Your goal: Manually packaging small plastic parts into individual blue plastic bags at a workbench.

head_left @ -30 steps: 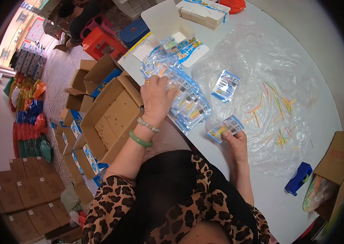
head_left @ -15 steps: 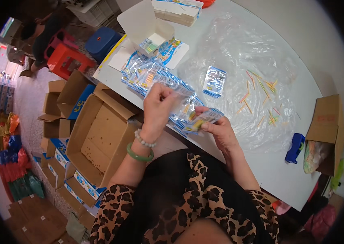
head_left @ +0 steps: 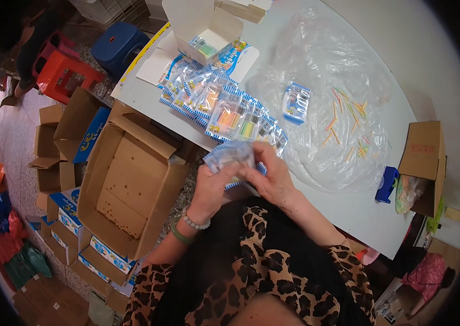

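Note:
At the near edge of the white table, a clear packet with blue-striped ends [head_left: 229, 156] is pinched between my two hands. My left hand [head_left: 211, 189] grips it from the left, with the thumb pointing inward. On the other side, my right hand [head_left: 274, 179] closes over its right part, and the fingers hide much of the packet. Just beyond lies an overlapping row of similar packets [head_left: 225, 118] with orange, green and dark sticks inside. An open white carton [head_left: 200, 24] holding a packet stands behind the row. One separate packet [head_left: 296, 103] rests on a crumpled clear plastic sheet [head_left: 317, 60].
Loose coloured sticks [head_left: 344, 117] are scattered on the sheet. To the right are a blue tool [head_left: 386, 185] and an open cardboard box [head_left: 424, 152]. Left of the table stand a large open carton [head_left: 126, 190], smaller cartons, a red stool [head_left: 61, 76] and a blue stool [head_left: 117, 49].
My left hand has come down off the packet row to meet my right hand. Both are now closer to my body around one packet, and more of the row shows. The view has shifted slightly.

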`<state>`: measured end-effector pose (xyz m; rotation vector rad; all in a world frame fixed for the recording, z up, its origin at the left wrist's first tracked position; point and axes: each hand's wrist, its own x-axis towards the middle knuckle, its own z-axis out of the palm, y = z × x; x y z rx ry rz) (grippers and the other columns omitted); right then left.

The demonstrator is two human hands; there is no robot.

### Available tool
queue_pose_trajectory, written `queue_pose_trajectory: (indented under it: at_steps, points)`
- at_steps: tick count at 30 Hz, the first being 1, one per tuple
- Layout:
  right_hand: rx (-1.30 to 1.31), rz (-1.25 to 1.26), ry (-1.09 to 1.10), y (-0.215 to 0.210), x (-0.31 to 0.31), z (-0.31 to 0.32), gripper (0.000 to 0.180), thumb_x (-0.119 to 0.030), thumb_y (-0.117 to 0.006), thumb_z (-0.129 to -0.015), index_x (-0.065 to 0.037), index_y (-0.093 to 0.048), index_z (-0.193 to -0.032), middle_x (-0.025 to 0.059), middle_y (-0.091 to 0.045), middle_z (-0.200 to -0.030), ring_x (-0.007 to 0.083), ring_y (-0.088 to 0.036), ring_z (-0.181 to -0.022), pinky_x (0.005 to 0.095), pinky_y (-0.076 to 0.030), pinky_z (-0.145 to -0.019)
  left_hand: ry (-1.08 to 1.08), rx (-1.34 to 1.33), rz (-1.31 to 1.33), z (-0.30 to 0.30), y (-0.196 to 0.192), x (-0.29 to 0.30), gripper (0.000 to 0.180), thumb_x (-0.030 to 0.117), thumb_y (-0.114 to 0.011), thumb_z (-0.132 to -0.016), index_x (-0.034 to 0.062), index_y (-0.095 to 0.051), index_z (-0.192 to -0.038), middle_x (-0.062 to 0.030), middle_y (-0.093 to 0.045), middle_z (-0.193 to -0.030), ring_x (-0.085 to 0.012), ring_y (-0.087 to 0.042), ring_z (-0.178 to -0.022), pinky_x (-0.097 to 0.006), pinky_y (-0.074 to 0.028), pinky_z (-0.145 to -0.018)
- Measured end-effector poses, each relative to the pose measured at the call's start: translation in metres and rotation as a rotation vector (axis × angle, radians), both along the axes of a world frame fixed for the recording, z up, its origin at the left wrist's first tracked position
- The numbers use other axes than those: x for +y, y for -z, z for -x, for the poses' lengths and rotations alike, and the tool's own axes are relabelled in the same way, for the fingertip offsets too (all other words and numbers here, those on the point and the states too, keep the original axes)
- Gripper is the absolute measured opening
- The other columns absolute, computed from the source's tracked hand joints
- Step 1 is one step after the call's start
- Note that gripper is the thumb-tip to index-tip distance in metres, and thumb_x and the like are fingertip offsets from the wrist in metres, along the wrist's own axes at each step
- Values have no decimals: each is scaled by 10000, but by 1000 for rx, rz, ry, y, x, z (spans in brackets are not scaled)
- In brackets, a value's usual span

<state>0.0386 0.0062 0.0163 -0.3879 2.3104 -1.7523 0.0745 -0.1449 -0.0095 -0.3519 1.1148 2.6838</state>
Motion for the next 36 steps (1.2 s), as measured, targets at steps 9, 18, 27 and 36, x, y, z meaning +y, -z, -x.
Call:
queue_pose_trajectory:
  at_steps: [9, 18, 27, 36]
  points:
    - [221, -728, 126, -16, -26, 39, 236, -279, -625, -859, -45, -589, -861, 113, -620, -705, 267, -613, -653, 367, -465, -596, -197, 61, 170, 27, -8, -54, 235, 40, -579, -872, -33, -607, -1093, -63, -638, -1074, -156, -608, -963, -294, -479, -879]
    - [84, -748, 196, -7, -36, 48, 258, -312, -597, -865, -58, -580, -824, 113, -612, -671, 301, -606, -645, 394, -449, -574, -34, 126, 766, 52, 0, -46, 235, 91, -659, -795, -28, -635, -997, -87, -605, -868, -146, -566, -750, -265, -453, -693]
    - [12, -580, 275, 4, -30, 53, 304, -277, -664, -831, -37, -534, -965, 50, -579, -647, 187, -570, -594, 315, -449, -561, -125, 469, 991, 44, -3, -45, 187, 8, -680, -725, 2, -640, -908, -100, -611, -851, -244, -590, -764, -298, -468, -705]
    - [-544, 157, 89, -20, -17, 63, 369, -131, -739, -752, -60, -561, -1067, -24, -602, -747, 5, -386, -537, 207, -285, -458, -188, 861, 1170, 24, 6, -50, 289, -3, -689, -629, 39, -643, -911, -90, -622, -901, -279, -591, -884, -372, -453, -825]
